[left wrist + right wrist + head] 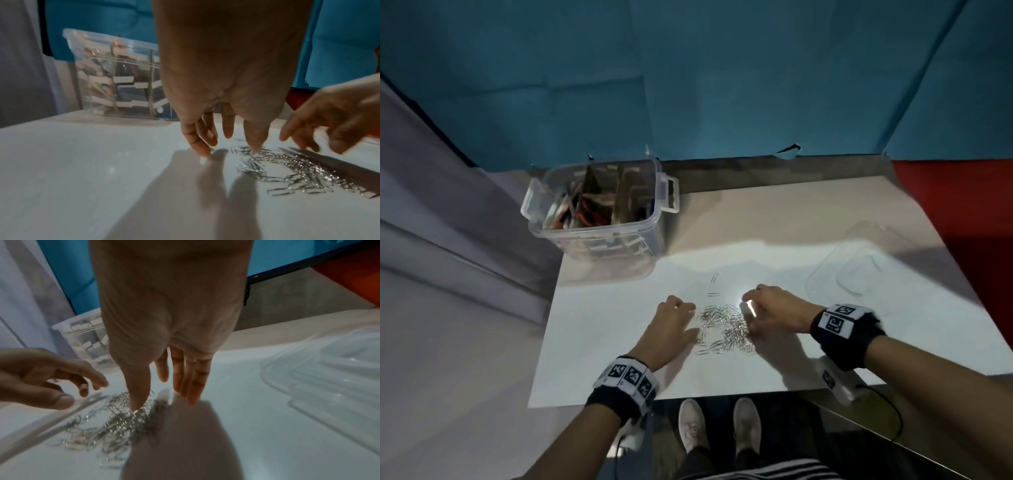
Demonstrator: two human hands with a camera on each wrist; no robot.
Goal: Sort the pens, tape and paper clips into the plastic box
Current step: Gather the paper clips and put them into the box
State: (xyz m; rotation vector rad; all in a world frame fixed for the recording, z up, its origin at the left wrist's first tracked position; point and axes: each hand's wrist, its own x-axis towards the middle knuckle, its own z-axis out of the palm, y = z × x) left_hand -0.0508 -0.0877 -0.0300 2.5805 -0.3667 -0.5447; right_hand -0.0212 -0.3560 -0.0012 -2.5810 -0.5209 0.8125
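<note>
A loose heap of silver paper clips lies on the white table. My left hand stands at the heap's left edge, fingers straight and pointing down, fingertips touching the table and clips. On the heap's right side my right hand does the same, its thumb tip on the clips. Neither hand holds anything. The clear plastic box stands at the back left with pens and cardboard dividers inside.
The box's clear lid lies flat at the right of the table. Two stray clips lie just beyond the heap. The table's front edge is close to my wrists. A blue cloth hangs behind.
</note>
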